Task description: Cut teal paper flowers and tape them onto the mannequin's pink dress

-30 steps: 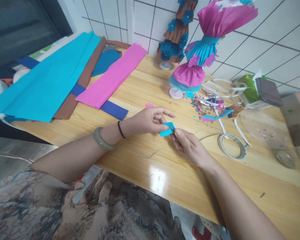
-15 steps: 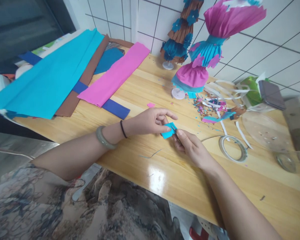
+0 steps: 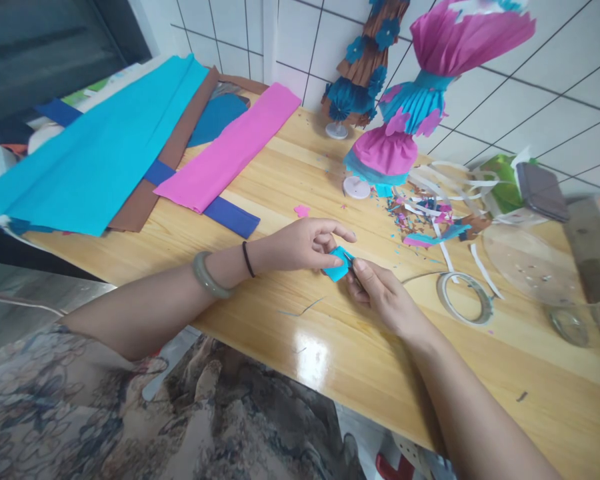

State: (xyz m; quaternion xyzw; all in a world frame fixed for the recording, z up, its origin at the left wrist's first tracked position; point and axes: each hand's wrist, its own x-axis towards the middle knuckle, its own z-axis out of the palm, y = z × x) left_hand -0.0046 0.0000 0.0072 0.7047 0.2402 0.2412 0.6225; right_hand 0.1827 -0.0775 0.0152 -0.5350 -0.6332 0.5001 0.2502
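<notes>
My left hand (image 3: 313, 243) pinches a small piece of turquoise crepe paper (image 3: 338, 268) between thumb and fingers, its index finger stretched out above. Closed around small scissors (image 3: 349, 259), my right hand (image 3: 377, 287) meets the paper's right edge. Only the dark, thin blades show against the paper; the handles are hidden in my fingers. Both hands are just above the wooden table (image 3: 260, 300). Beyond my left hand, a small pink paper flower (image 3: 302, 211) lies flat on the tabletop.
Folded turquoise crepe paper (image 3: 100, 147) and a pink strip (image 3: 230, 150) lie to the left. Pink-and-turquoise (image 3: 385, 153) and brown-and-blue (image 3: 360, 67) paper decorations stand at the back. Paper scraps (image 3: 430, 213), a tape roll (image 3: 465, 298) and a phone (image 3: 543, 191) are on the right.
The turquoise piece has shifted slightly, and its outline between my hands looks different. My hands stay nearly in place, with the scissors still at the paper's edge.
</notes>
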